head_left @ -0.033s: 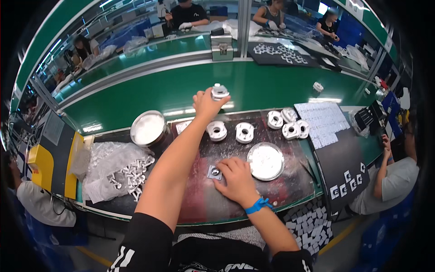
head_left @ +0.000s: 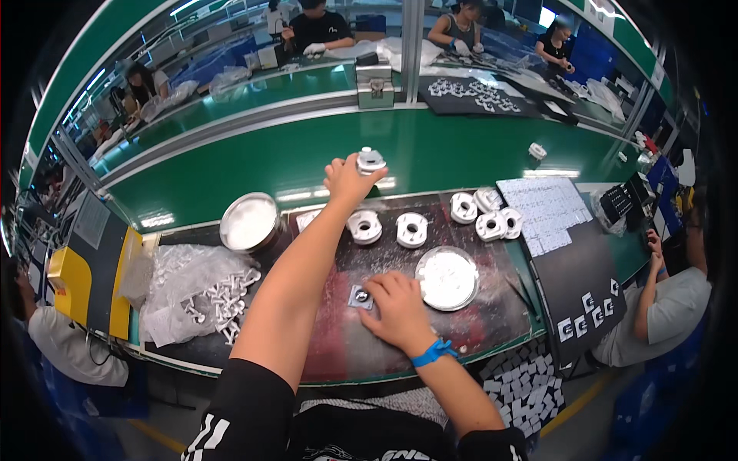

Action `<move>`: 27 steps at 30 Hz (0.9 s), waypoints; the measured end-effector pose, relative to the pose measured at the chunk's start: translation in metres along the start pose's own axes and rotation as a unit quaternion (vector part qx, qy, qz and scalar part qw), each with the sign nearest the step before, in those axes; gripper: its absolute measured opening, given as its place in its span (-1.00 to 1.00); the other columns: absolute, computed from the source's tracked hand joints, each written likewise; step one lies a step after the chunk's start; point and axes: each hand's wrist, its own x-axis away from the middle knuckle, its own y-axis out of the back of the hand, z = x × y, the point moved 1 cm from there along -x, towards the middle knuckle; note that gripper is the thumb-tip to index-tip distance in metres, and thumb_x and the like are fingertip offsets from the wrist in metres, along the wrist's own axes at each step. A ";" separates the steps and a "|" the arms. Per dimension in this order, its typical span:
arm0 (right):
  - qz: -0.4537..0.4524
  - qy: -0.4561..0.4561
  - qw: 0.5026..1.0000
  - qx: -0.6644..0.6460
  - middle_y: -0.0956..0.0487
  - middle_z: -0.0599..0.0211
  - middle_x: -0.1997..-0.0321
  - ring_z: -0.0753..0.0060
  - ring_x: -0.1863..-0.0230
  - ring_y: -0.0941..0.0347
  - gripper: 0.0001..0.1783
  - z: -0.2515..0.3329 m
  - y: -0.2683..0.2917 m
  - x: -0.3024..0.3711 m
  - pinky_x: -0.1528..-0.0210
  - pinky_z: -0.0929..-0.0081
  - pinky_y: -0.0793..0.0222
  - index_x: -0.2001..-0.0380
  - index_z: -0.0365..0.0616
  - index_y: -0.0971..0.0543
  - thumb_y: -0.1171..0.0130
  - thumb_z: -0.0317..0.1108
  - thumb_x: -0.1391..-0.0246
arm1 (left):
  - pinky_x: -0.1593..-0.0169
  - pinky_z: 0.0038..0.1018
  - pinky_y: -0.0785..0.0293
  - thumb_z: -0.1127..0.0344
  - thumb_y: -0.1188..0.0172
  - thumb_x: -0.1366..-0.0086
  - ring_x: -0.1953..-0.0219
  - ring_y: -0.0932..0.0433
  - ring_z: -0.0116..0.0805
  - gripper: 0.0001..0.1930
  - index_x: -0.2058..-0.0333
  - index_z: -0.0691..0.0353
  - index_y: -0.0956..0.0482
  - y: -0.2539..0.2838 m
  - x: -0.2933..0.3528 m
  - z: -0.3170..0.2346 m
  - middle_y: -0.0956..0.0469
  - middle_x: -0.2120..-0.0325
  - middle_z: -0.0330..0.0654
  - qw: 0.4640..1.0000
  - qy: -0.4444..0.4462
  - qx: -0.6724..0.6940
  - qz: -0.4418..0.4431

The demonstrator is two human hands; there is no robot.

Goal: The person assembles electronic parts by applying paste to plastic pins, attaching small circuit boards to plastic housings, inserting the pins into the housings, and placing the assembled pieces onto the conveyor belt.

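At the green surface beyond the mat, my left hand [head_left: 351,183] is closed round a white plastic part with a small knob on top [head_left: 371,160]. My right hand [head_left: 396,307] lies low over the dark mat, its thumb and fingertips gripping the edge of a small grey square piece [head_left: 359,296] with a dark round centre. Just right of that hand is a round dish of white material [head_left: 447,278]. Between my arms and beyond stand white ring-shaped parts, one at the left [head_left: 364,227] and one in the middle [head_left: 412,230].
A round tin [head_left: 250,222] stands back left, behind a plastic bag [head_left: 181,288] spilling small white pieces [head_left: 229,296]. More white rings [head_left: 492,225] cluster right, beside a black board [head_left: 580,269] with white pieces. A yellow-and-black machine [head_left: 92,269] is far left; co-workers sit on both sides and opposite.
The view has shifted slightly. Both hands stay where they were, and their holds look the same.
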 end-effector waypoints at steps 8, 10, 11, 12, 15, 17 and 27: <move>-0.009 -0.002 1.000 -0.013 -0.49 0.35 0.13 0.23 0.01 -0.36 -0.56 -0.005 -0.001 0.004 0.07 0.27 -0.18 0.18 -0.10 -0.56 -0.33 -0.22 0.21 | -0.23 0.02 -0.02 -0.44 -0.28 0.10 -0.24 -0.13 -0.05 -0.07 -0.18 0.01 -0.43 -0.009 -0.014 0.014 -0.26 -0.15 0.00 0.987 0.035 -0.127 0.095; -0.016 0.003 1.000 -0.008 -0.49 0.34 0.12 0.25 0.01 -0.36 -0.56 -0.006 0.000 0.001 0.07 0.28 -0.17 0.17 -0.11 -0.55 -0.32 -0.22 0.20 | -0.23 0.02 -0.08 -0.33 -0.39 0.13 -0.26 -0.11 -0.02 -0.03 -0.18 0.18 -0.37 -0.003 -0.016 0.016 -0.25 -0.16 0.03 0.991 0.007 -0.122 0.048; -0.012 0.000 1.000 -0.010 -0.49 0.34 0.12 0.26 0.01 -0.36 -0.55 -0.005 0.001 0.000 0.08 0.29 -0.17 0.16 -0.11 -0.55 -0.32 -0.22 0.20 | -0.23 0.02 -0.10 -0.28 -0.42 0.14 -0.27 -0.10 -0.01 -0.03 -0.17 0.23 -0.36 0.001 -0.015 0.016 -0.23 -0.17 0.03 0.993 -0.006 -0.117 0.020; -0.009 0.002 1.000 -0.015 -0.49 0.34 0.12 0.26 0.01 -0.36 -0.55 -0.005 0.001 0.000 0.08 0.29 -0.17 0.16 -0.11 -0.55 -0.32 -0.22 0.20 | -0.20 -0.03 -0.19 -0.15 -0.44 0.09 -0.23 -0.18 0.01 -0.12 -0.13 0.26 -0.39 0.006 -0.012 0.017 -0.29 -0.13 0.07 0.994 -0.033 -0.104 -0.018; -0.002 -0.004 1.000 -0.003 -0.49 0.34 0.13 0.26 0.01 -0.36 -0.54 -0.006 -0.001 0.001 0.07 0.28 -0.17 0.15 -0.12 -0.55 -0.32 -0.22 0.19 | -0.13 -0.16 -0.35 0.00 -0.38 -0.01 -0.05 -0.40 0.12 -0.24 -0.12 0.33 -0.38 0.023 0.005 0.009 -0.47 0.06 0.17 0.980 -0.194 -0.005 -0.048; -0.005 -0.007 1.000 0.012 -0.49 0.34 0.13 0.26 0.01 -0.35 -0.53 -0.009 0.001 0.004 0.06 0.27 -0.17 0.14 -0.13 -0.55 -0.32 -0.21 0.19 | -0.24 -0.18 -0.28 -0.04 -0.39 -0.01 -0.17 -0.35 0.14 -0.18 -0.17 0.32 -0.36 0.039 0.036 -0.009 -0.40 -0.12 0.16 0.966 -0.220 -0.065 0.117; -0.020 0.012 1.000 0.001 -0.51 0.36 0.13 0.28 -0.02 -0.36 -0.55 -0.002 -0.002 0.006 0.02 0.25 -0.17 0.15 -0.09 -0.56 -0.32 -0.18 0.17 | 0.03 -0.25 -0.47 -0.10 -0.41 0.08 0.13 -0.57 0.08 -0.31 0.05 0.30 -0.55 0.063 0.091 -0.008 -0.59 0.23 0.15 0.925 -0.267 -0.100 0.251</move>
